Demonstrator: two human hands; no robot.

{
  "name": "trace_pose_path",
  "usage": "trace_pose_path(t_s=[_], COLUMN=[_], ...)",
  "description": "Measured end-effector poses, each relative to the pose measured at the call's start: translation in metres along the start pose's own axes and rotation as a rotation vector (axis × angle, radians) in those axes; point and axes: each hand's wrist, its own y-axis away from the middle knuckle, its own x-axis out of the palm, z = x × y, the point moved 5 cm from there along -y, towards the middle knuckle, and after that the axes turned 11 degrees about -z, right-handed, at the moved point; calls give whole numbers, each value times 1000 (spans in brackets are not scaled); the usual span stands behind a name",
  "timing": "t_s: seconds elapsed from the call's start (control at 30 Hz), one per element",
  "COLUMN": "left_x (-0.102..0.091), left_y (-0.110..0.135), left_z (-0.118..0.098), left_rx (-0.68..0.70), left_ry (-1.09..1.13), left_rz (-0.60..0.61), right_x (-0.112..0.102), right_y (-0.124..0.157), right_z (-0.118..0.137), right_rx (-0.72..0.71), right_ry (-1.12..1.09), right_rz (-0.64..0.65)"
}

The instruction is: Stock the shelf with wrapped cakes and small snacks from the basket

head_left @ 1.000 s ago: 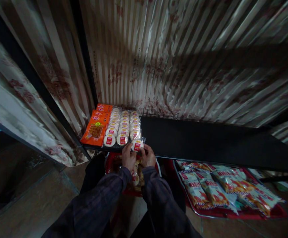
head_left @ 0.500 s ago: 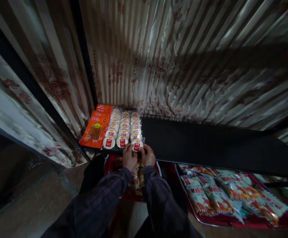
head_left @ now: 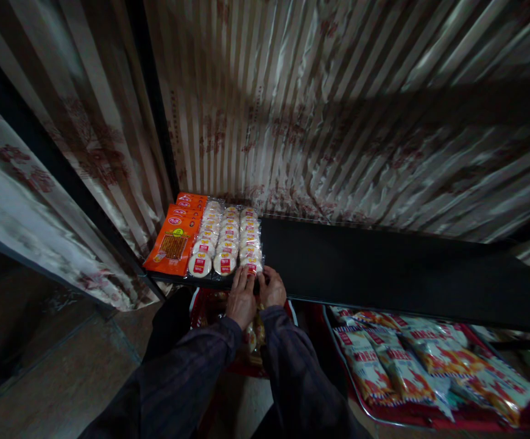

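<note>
Three rows of round white cakes in clear packets [head_left: 226, 239] lie at the left end of a black shelf [head_left: 384, 262], beside a stack of orange snack packets [head_left: 175, 239]. My left hand [head_left: 241, 296] rests at the shelf's front edge with its fingers stretched out, touching the front packet of the right-hand row [head_left: 252, 264]. My right hand [head_left: 272, 288] is curled with its fingertips against the same packet. Both sleeves are dark plaid.
A red basket [head_left: 200, 304] with more packets sits below my hands. A red tray [head_left: 457, 416] of striped snack bags [head_left: 402, 366] lies under the shelf to the right. Striped curtains hang behind and to the left. Brown floor lies at the lower left.
The front packet has been pushed back into line with its row. My left hand has gone from a pinch on it to stretched-out fingers.
</note>
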Motion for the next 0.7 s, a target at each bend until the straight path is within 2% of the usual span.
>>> trace_pose_path(t_s=[0.27, 0.47, 0.7], left_x=[4, 2, 5], left_y=[3, 3, 3], left_z=[4, 2, 3], left_rx=[92, 98, 99], left_ry=[-83, -86, -67], left_rz=[28, 49, 54], right_x=[1, 10, 8], right_y=[-1, -6, -9], right_z=[-1, -1, 1], right_rx=[-56, -64, -54], right_ry=[3, 68, 149], right_rz=[-46, 39, 93])
